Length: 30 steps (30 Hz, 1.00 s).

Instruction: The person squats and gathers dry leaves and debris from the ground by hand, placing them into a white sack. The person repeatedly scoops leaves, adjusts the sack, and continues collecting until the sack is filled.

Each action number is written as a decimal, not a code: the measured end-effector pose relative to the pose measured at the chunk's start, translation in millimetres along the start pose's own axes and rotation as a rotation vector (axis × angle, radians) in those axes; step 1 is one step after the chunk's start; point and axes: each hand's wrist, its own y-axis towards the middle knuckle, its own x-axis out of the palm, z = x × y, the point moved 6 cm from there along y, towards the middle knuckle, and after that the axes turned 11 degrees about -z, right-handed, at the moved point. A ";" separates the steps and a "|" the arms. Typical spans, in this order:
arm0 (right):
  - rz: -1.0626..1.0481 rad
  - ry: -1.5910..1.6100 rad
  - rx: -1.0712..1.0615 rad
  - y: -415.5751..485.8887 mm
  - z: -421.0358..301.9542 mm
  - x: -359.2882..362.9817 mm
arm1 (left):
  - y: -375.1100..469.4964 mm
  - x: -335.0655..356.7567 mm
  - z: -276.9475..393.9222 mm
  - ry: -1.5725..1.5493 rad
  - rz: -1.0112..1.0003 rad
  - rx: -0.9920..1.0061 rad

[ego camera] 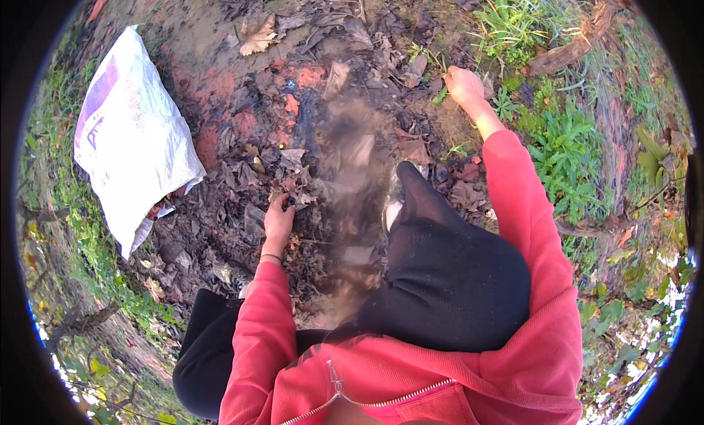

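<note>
My right hand (463,85) reaches far forward at the upper right, its fingers closed on a small green weed (440,62) by the bare soil. Close in front of me, my left hand (279,219) is low over a heap of dry brown leaves (300,191), thumb and fingers curled; whether it holds any leaves cannot be made out. On the left lies a white woven plastic sack (140,128) with purple print, its mouth turned towards me and some reddish-brown material showing inside.
Leafy green weeds (569,155) grow on the right, with grass (514,26) beyond. A gnarled woody trunk (580,42) juts in at the upper right, and another woody stem (85,320) stands at the lower left. My shoe (393,210) is between my arms.
</note>
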 end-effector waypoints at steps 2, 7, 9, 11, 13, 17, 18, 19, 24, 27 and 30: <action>-0.004 0.065 0.041 -7.8 -0.9 -5.2 | -1.2 -1.0 1.2 -0.006 0.009 0.024; 0.116 0.396 -0.024 -20.4 -5.0 -22.5 | 0.2 -0.1 2.6 -0.012 0.013 0.022; 0.213 0.415 -0.068 -15.2 -5.6 -31.2 | 1.3 1.4 1.4 -0.048 0.014 0.020; 0.214 0.314 -0.094 -4.6 -8.0 -32.7 | 0.6 3.8 1.3 -0.043 0.016 0.036; 0.177 0.081 -0.003 5.4 -8.6 -27.4 | -1.0 3.4 -0.5 -0.047 0.031 0.036; 0.042 -0.354 0.032 14.1 -19.9 -7.1 | -6.3 3.0 -2.9 -0.015 0.033 0.044; 0.016 -0.334 0.043 14.6 -20.7 -2.7 | -7.0 2.7 -3.1 -0.017 0.032 0.047; -0.004 -0.319 0.037 14.8 -21.5 0.5 | -8.0 2.5 -3.7 -0.016 0.031 0.041; 0.046 -0.268 -0.043 13.4 -13.3 1.0 | -6.4 1.6 -1.8 -0.004 0.041 0.031; 0.091 -0.102 -0.033 8.3 0.1 -1.3 | -4.9 0.8 -0.2 0.003 0.031 0.019; 0.170 0.165 0.030 1.5 10.1 -4.9 | -5.8 -0.3 1.0 -0.007 0.024 0.027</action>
